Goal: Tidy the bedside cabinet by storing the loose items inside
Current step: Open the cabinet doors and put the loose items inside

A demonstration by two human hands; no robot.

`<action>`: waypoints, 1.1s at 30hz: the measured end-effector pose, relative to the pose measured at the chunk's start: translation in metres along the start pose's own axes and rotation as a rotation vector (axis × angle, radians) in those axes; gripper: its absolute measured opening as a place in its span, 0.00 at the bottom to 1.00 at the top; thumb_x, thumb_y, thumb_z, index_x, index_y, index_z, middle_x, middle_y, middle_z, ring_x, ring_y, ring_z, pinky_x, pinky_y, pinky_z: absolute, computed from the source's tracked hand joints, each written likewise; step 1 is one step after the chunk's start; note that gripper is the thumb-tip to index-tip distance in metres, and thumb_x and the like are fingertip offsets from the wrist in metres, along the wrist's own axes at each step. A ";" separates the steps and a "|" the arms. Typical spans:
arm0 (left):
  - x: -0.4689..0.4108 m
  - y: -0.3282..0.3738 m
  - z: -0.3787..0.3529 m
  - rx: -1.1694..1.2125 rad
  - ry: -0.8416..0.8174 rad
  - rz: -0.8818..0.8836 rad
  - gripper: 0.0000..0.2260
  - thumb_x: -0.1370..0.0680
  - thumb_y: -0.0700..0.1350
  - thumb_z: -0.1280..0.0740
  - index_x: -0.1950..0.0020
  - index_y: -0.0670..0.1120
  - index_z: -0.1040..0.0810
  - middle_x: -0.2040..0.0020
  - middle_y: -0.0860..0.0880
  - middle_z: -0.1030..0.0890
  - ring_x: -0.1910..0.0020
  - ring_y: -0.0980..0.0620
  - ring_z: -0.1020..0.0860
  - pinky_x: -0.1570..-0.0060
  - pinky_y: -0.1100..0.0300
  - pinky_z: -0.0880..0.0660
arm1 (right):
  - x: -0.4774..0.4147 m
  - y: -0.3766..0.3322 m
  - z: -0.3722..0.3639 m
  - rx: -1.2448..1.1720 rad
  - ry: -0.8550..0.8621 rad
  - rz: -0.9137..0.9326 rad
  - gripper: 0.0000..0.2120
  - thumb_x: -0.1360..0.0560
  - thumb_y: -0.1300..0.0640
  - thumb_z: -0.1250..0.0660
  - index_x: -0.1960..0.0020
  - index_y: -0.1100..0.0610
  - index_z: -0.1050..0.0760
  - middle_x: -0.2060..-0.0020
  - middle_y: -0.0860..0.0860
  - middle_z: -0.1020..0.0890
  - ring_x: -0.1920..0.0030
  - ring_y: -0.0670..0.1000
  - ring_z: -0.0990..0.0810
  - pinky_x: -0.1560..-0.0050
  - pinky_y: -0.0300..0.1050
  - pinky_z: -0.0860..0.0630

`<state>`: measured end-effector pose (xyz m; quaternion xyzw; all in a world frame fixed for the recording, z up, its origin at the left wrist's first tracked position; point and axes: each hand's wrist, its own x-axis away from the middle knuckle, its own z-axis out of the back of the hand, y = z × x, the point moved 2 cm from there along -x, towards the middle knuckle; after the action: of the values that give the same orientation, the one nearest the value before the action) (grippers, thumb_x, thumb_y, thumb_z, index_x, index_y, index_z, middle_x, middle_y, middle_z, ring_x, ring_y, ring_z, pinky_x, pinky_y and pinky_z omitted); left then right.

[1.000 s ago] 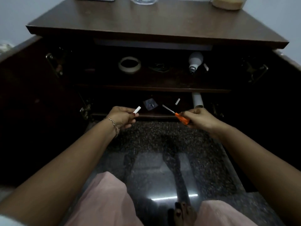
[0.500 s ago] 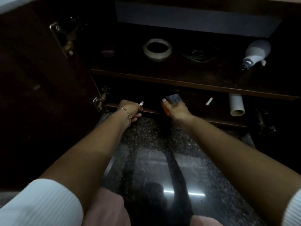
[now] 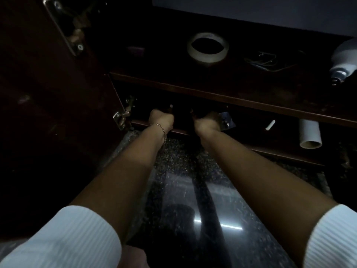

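Note:
Both my hands reach into the dark lower compartment of the open bedside cabinet (image 3: 212, 97). My left hand (image 3: 161, 119), with a bracelet on the wrist, grips a small white stick (image 3: 170, 106) whose tip shows above the fingers. My right hand (image 3: 207, 122) holds the orange-handled screwdriver (image 3: 191, 111); only a sliver of orange shows, the rest is hidden in shadow. A small dark square item (image 3: 226, 120) lies just right of that hand.
On the lower shelf lie a small white stick (image 3: 270, 125) and a white tube (image 3: 310, 136). The upper shelf holds a tape roll (image 3: 208, 48), tangled wire (image 3: 267, 61) and a light bulb (image 3: 344, 63). The open left door (image 3: 58, 74) stands close. Polished stone floor (image 3: 193, 190) below.
Both hands have moved forward from in front of the cabinet into the lower compartment, carrying the white stick and the screwdriver. My head has come lower and closer.

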<state>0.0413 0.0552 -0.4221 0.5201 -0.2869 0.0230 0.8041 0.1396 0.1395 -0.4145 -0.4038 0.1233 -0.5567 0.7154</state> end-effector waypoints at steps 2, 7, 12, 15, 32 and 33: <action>-0.003 -0.001 0.000 -0.018 -0.018 -0.014 0.13 0.28 0.40 0.30 0.44 0.40 0.23 0.46 0.40 0.19 0.48 0.42 0.19 0.48 0.47 0.20 | -0.001 -0.004 -0.004 0.003 0.004 0.043 0.21 0.23 0.48 0.34 0.38 0.61 0.23 0.38 0.60 0.22 0.37 0.59 0.24 0.37 0.51 0.27; -0.002 -0.002 0.005 -0.058 -0.085 -0.058 0.12 0.29 0.40 0.31 0.45 0.42 0.23 0.46 0.40 0.19 0.46 0.42 0.20 0.46 0.46 0.21 | 0.002 -0.008 -0.005 0.002 0.005 0.114 0.16 0.24 0.53 0.33 0.40 0.60 0.22 0.41 0.60 0.20 0.39 0.59 0.22 0.41 0.49 0.26; 0.007 0.001 0.011 -0.064 -0.145 -0.099 0.11 0.27 0.38 0.32 0.46 0.42 0.22 0.51 0.42 0.20 0.52 0.44 0.21 0.45 0.46 0.22 | 0.010 -0.002 -0.001 -0.047 -0.011 0.112 0.15 0.26 0.60 0.33 0.40 0.60 0.22 0.42 0.60 0.19 0.41 0.59 0.22 0.44 0.46 0.26; 0.011 -0.002 0.013 -0.083 -0.160 -0.127 0.13 0.28 0.37 0.32 0.44 0.42 0.22 0.48 0.43 0.19 0.45 0.43 0.21 0.43 0.47 0.23 | 0.017 0.003 0.007 -0.060 0.019 0.129 0.15 0.25 0.63 0.34 0.39 0.60 0.22 0.42 0.59 0.19 0.41 0.59 0.22 0.44 0.45 0.27; 0.075 -0.008 0.041 -0.151 -0.241 -0.289 0.13 0.26 0.40 0.32 0.41 0.48 0.23 0.41 0.44 0.21 0.44 0.43 0.21 0.43 0.50 0.23 | 0.087 0.033 0.066 -0.101 0.062 0.206 0.15 0.25 0.63 0.35 0.40 0.57 0.21 0.43 0.54 0.18 0.40 0.55 0.22 0.37 0.49 0.26; 0.084 -0.005 0.042 -0.156 -0.257 -0.321 0.13 0.26 0.40 0.32 0.42 0.48 0.23 0.41 0.45 0.21 0.43 0.42 0.22 0.43 0.50 0.24 | 0.094 0.033 0.072 -0.096 0.073 0.206 0.14 0.25 0.63 0.35 0.40 0.56 0.21 0.43 0.54 0.18 0.40 0.54 0.22 0.38 0.48 0.26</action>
<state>0.0947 -0.0050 -0.3724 0.4938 -0.3015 -0.1941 0.7922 0.2405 0.0891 -0.3656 -0.4024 0.2166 -0.4882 0.7436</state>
